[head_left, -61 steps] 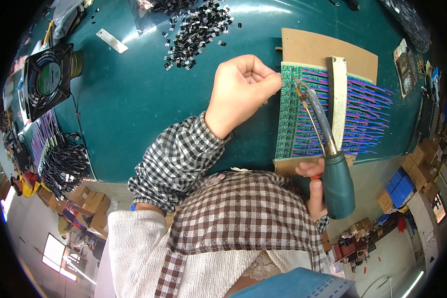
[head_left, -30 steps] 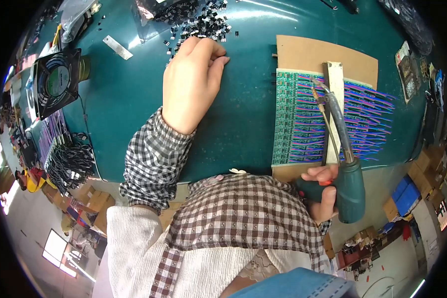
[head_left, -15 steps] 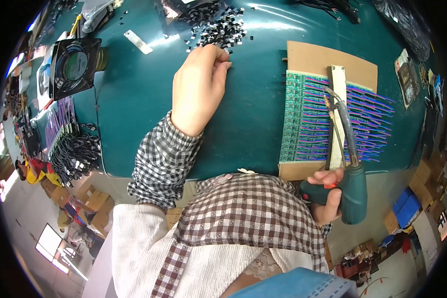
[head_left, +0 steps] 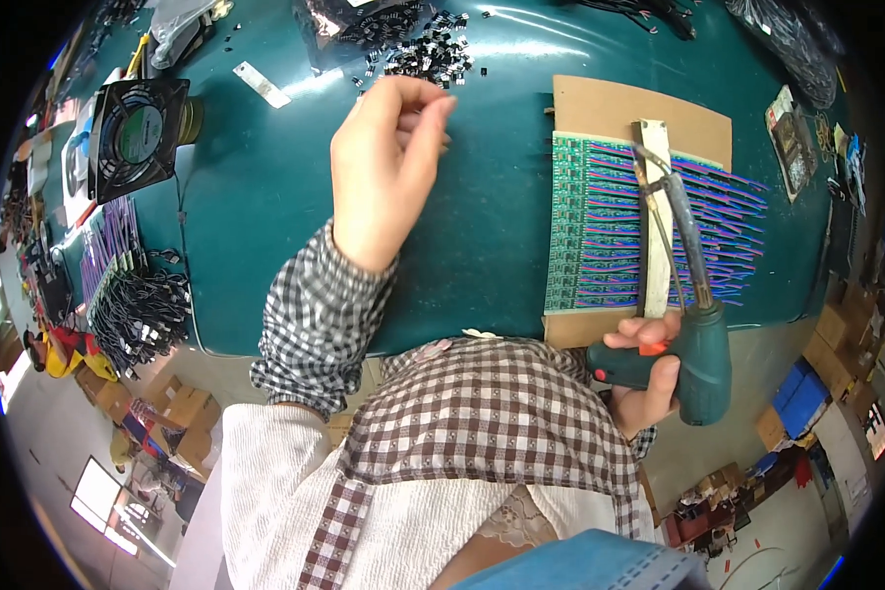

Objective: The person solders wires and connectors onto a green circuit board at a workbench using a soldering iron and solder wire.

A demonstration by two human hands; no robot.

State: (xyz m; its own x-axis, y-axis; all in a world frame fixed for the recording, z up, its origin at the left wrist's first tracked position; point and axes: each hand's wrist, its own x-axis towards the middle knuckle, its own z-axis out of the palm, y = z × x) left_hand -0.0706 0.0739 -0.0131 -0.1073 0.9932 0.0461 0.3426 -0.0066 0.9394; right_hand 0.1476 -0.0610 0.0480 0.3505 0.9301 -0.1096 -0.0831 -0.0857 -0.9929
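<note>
My left hand [head_left: 382, 172] is over the green table, just short of a loose pile of small black connectors [head_left: 438, 54]. Its thumb and fingertips are pinched together; whatever is between them is too small to make out. In my right hand [head_left: 654, 379] is a green soldering gun [head_left: 705, 369], its metal barrel pointing up and away from me. The tip stands over a row of green circuit boards [head_left: 565, 226] with purple-blue wires [head_left: 723, 231] running to the right. A pale bar [head_left: 656, 251] lies across those wires, and brown cardboard [head_left: 639, 113] shows under the boards.
A black fan [head_left: 138, 138] stands at the left, with a bundle of wired boards [head_left: 138, 305] below it. A flat metal strip [head_left: 262, 85] lies at the far left. A clear plastic bag [head_left: 787, 44] and a small worn tray [head_left: 791, 143] sit at the right.
The whole view has shifted slightly. My left hand has turned a little, its index finger and thumb more curled near the connectors. The soldering gun stays in my right hand over the boards.
</note>
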